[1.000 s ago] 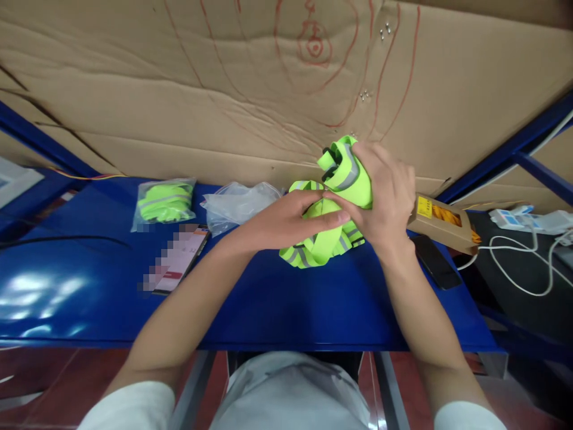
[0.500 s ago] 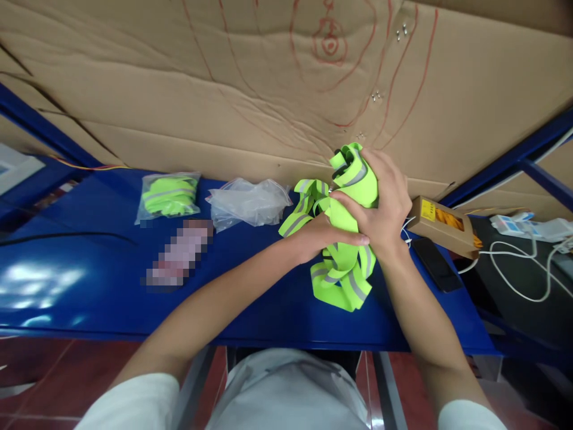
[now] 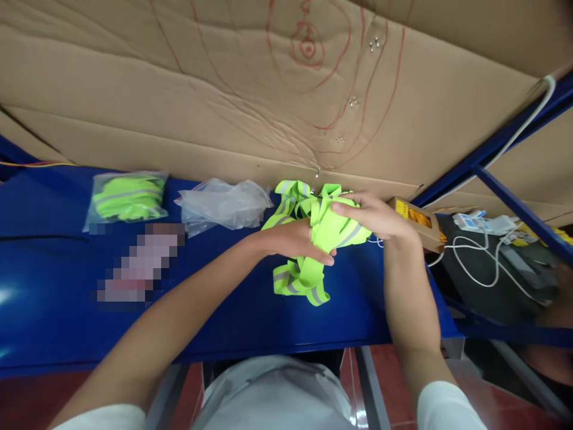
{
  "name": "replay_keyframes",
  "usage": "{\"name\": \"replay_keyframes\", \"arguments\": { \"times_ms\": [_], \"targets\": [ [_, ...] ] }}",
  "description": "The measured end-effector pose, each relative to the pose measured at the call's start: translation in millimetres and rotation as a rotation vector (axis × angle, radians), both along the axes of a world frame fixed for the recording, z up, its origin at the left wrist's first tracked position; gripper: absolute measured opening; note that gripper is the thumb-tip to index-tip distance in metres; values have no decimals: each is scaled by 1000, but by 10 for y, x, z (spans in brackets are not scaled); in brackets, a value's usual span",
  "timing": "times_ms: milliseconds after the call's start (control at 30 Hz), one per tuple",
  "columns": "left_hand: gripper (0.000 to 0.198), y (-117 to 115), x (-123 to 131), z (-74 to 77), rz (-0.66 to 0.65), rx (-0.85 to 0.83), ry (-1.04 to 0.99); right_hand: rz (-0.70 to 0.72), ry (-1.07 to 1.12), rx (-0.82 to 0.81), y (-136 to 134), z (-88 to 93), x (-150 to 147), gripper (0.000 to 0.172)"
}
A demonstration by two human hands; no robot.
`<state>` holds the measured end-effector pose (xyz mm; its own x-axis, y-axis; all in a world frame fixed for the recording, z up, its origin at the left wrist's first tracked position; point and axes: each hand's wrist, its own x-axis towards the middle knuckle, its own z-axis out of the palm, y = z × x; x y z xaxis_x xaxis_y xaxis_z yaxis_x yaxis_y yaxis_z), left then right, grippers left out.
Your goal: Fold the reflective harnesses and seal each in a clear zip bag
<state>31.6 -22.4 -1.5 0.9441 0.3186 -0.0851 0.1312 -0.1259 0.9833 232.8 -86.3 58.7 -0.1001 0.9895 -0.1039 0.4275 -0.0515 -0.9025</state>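
A neon-yellow reflective strap vest (image 3: 313, 233) with grey bands is bunched above the blue table (image 3: 233, 310). My left hand (image 3: 290, 242) is closed round its middle, fingers wrapped on the fabric. My right hand (image 3: 373, 216) grips the upper right part of the same bundle. Loops of the straps hang down to the table surface below both hands.
A bagged neon vest (image 3: 128, 198) and an empty clear plastic bag (image 3: 221, 205) lie at the back left. A blurred flat item (image 3: 136, 272) lies left of centre. A small brown box (image 3: 418, 222) and white cables (image 3: 474, 263) sit right. A cardboard sheet (image 3: 224, 89) stands behind.
Both hands have lowered with the vest bundle and drawn closer to the table; the right hand dropped from holding the bundle high. The view shifted right.
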Motion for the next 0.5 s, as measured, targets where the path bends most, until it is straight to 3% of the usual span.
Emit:
{"name": "replay_keyframes", "arguments": {
  "times_ms": [100, 233, 367, 433, 500],
  "targets": [
    [73, -9, 39, -22, 176, 45, -76, -75, 242, -100, 85, -113, 36, 54],
    [93, -38, 121, -111, 316, 219, -242, -112, 426, -101, 193, -218, 13, 46],
    [136, -99, 149, -114, 683, 709, -404, -68, 454, -101, 210, -222, 15, 48],
    [144, -99, 113, -60, 744, 997, -526, -18, 422, -108, 187, -202, 10, 49],
    [137, -67, 50, -4, 709, 1232, -618, 9, 391, -109, 155, -180, -14, 45]
  ]
}}
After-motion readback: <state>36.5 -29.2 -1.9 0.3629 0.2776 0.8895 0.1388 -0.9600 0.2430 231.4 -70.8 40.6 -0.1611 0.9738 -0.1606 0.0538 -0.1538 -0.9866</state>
